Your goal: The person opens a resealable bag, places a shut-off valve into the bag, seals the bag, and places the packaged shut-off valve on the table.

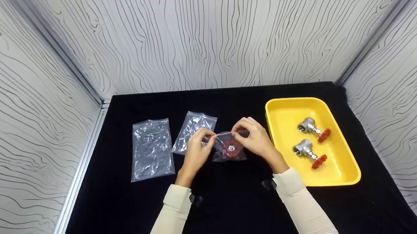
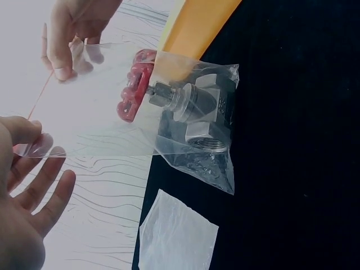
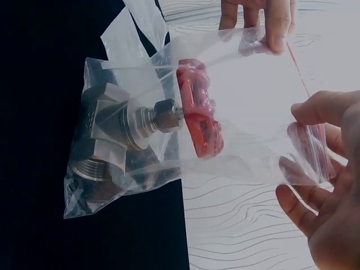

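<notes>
The left hand [image 1: 196, 147] and right hand [image 1: 254, 138] each have thumb and fingers pinched on the mouth of a clear bag [image 3: 247, 107], one grip near either end of its red seal strip [image 3: 298, 67]. Below and between the two grips sits a valve [image 3: 132, 129] inside the bag, its metal body at the bottom and its red handwheel [image 3: 198, 109] toward the mouth, apart from the strip. The step looks like working the seal; it would go best with the mouth drawn taut and level between the grips, both lips lined up, and one thumb and finger pressed along the strip from end to end while the other grip anchors its corner. The valve's weight may skew the strip, so the bag's base is better supported on the table [image 1: 230, 207].
</notes>
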`<action>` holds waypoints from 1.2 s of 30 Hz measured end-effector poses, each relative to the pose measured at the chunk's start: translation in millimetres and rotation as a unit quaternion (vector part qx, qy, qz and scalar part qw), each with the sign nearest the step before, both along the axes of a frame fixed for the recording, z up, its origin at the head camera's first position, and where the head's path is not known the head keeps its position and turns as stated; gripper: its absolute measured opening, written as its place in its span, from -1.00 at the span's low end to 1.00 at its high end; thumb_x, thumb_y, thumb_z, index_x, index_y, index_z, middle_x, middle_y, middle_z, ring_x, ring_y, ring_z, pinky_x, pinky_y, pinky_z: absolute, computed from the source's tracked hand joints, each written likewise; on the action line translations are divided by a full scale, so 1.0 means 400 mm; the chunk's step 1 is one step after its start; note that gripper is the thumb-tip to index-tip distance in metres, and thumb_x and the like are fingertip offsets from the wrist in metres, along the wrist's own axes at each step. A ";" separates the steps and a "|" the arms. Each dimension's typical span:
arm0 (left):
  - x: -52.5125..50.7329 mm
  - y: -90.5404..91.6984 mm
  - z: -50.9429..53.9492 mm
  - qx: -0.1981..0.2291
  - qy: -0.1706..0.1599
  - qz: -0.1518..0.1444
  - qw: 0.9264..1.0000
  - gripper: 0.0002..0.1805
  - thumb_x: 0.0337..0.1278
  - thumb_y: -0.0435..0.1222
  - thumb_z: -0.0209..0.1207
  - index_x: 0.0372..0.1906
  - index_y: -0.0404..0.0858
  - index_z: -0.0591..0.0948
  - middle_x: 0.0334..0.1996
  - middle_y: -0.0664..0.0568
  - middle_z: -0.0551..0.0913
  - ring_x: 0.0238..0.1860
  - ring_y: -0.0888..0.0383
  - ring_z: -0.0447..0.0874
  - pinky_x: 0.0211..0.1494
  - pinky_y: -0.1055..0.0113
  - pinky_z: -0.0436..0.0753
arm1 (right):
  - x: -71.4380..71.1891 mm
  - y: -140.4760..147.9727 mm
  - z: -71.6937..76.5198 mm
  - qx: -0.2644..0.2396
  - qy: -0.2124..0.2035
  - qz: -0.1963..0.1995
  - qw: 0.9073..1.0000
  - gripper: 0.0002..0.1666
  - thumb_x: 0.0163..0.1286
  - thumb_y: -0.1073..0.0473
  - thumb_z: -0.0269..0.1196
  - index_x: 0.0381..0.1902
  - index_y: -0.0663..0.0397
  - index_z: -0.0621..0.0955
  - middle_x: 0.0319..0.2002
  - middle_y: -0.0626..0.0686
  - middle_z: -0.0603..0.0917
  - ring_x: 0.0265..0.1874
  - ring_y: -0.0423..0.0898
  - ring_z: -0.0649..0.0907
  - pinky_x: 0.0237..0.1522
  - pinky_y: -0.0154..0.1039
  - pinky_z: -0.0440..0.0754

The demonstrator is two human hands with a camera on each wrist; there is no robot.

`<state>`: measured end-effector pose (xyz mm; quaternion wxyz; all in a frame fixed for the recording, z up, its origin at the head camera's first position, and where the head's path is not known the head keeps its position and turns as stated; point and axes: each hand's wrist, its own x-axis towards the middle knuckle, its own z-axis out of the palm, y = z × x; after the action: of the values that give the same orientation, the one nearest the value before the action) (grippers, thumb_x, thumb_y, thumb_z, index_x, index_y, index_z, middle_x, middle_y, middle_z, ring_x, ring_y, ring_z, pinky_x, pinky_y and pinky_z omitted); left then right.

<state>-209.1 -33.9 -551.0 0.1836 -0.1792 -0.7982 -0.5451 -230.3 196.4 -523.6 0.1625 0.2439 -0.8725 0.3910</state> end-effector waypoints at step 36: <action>0.000 0.000 -0.003 -0.002 0.012 0.001 1.000 -0.95 0.38 -0.40 0.34 -0.25 -0.29 0.75 -0.27 -0.03 0.76 -0.21 0.10 0.72 -0.11 0.14 0.79 | 0.001 0.046 -0.032 -0.110 0.022 -0.013 0.994 -0.82 0.22 0.38 0.55 -0.38 0.01 0.79 -0.34 -0.03 0.77 -0.27 -0.06 0.63 -0.17 -0.38 0.57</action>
<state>-209.3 -33.9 -552.0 0.1933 -0.1853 -0.7971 -0.5412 -230.0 214.8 -536.5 0.2129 0.2218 -0.8235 0.4768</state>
